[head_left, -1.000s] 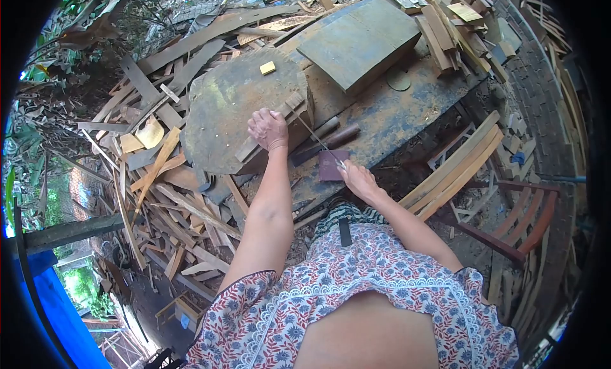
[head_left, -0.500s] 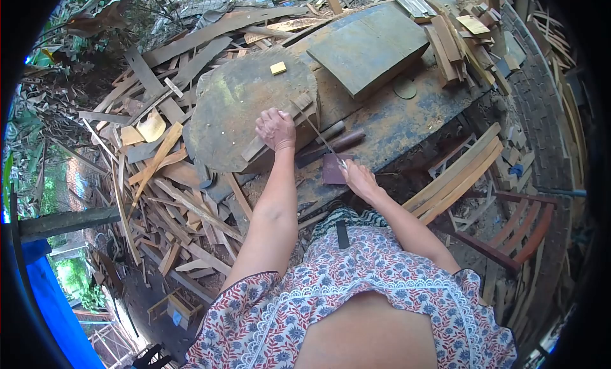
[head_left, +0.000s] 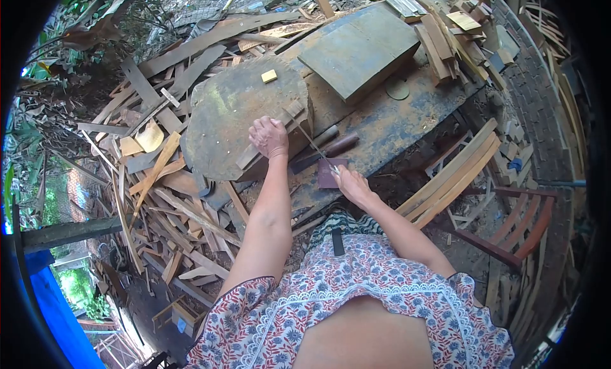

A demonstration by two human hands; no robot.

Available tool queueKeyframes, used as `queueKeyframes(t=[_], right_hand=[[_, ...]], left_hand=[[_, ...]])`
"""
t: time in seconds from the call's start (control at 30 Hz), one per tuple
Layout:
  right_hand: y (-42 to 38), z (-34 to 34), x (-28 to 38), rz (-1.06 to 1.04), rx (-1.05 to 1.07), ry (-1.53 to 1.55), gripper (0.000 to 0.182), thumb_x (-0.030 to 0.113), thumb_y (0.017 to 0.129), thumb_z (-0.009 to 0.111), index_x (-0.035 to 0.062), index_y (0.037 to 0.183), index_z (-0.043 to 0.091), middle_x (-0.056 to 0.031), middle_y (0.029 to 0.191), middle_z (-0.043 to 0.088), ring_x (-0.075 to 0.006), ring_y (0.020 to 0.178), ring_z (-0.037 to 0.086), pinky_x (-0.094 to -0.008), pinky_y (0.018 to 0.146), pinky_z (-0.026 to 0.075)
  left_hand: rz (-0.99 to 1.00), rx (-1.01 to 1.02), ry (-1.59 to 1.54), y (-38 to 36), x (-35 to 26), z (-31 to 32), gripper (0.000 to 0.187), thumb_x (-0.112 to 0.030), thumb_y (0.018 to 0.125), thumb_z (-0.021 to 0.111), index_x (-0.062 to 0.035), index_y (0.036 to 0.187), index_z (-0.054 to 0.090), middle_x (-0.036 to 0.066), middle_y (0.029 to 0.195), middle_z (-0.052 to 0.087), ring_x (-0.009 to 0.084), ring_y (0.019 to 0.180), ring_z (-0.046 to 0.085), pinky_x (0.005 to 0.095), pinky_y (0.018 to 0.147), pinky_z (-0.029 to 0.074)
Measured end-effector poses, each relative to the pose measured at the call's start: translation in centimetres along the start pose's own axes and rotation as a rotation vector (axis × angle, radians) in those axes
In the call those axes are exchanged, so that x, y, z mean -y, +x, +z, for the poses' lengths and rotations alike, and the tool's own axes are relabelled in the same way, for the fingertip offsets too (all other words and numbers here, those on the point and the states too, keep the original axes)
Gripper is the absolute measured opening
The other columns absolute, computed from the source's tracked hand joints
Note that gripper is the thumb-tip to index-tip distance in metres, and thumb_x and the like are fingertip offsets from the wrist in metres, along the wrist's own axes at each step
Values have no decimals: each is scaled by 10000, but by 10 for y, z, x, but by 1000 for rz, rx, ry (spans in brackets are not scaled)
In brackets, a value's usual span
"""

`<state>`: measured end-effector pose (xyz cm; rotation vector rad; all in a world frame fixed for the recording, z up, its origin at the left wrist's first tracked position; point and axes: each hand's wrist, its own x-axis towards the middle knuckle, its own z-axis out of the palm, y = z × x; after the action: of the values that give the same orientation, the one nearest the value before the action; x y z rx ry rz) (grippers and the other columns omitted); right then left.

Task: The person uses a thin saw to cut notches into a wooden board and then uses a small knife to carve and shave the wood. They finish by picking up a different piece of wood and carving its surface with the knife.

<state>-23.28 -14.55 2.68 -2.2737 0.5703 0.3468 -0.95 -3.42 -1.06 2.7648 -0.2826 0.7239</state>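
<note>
My left hand (head_left: pixel 268 137) is closed over a strip of wood (head_left: pixel 250 156) and presses it on top of a broad, flat-topped wooden block (head_left: pixel 216 118). My right hand (head_left: pixel 351 183) grips the near end of a thin-bladed saw (head_left: pixel 313 142), seen almost edge-on. Its blade crosses the strip near the far end, to the right of my left hand. Below my right hand lies a maroon square sheet (head_left: pixel 326 175). Beside the block are tools with dark round handles (head_left: pixel 344 142). A small yellow piece (head_left: pixel 268 76) sits on the block's far part.
A large rectangular board (head_left: pixel 359 48) rests on the dusty workbench (head_left: pixel 420 111). Stacked wood pieces (head_left: pixel 436 51) stand at its far right. Scrap wood (head_left: pixel 184 210) is heaped on the left. Long planks (head_left: pixel 452 172) and a reddish wooden chair (head_left: pixel 509 229) are at right.
The whole view has shifted slightly, so things appear a little lower and further left. Both hands keep their holds; the saw stays across the strip, with little visible movement against it.
</note>
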Motion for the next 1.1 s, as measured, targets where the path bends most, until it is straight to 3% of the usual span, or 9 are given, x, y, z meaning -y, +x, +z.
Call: queueKeyframes(t=[0.43, 0.63, 0.87, 1.1], right_hand=[[8, 5, -3, 35, 53, 53, 334, 335, 970, 433, 26, 1067, 516, -301, 925, 628, -491, 944, 585, -562, 809, 451], [50, 1, 18, -22, -29, 18, 312, 334, 972, 432, 45, 1062, 508, -308, 942, 622, -506, 938, 574, -571, 808, 444], [20, 5, 2, 71, -24, -91, 323, 337, 972, 436, 51, 1101, 516, -313, 952, 625, -505, 955, 575, -578, 818, 440], [31, 4, 11, 67, -48, -89, 318, 337, 971, 433, 62, 1101, 523, -307, 944, 625, -491, 944, 583, -575, 807, 443]], left_hand=[[-28, 11, -13, 4, 1, -4, 150, -252, 807, 538, -123, 859, 593, 72, 899, 549, 270, 903, 527, 420, 796, 412], [-40, 11, -14, 2, 1, -4, 147, -257, 804, 544, -129, 859, 591, 67, 890, 546, 264, 903, 523, 417, 788, 413], [-18, 1, -55, 5, 5, -3, 137, -255, 803, 556, -122, 835, 564, 78, 880, 527, 271, 881, 515, 421, 788, 418], [-132, 3, -49, 8, 4, -4, 140, -259, 806, 551, -128, 850, 573, 69, 881, 529, 267, 887, 515, 414, 783, 414]])
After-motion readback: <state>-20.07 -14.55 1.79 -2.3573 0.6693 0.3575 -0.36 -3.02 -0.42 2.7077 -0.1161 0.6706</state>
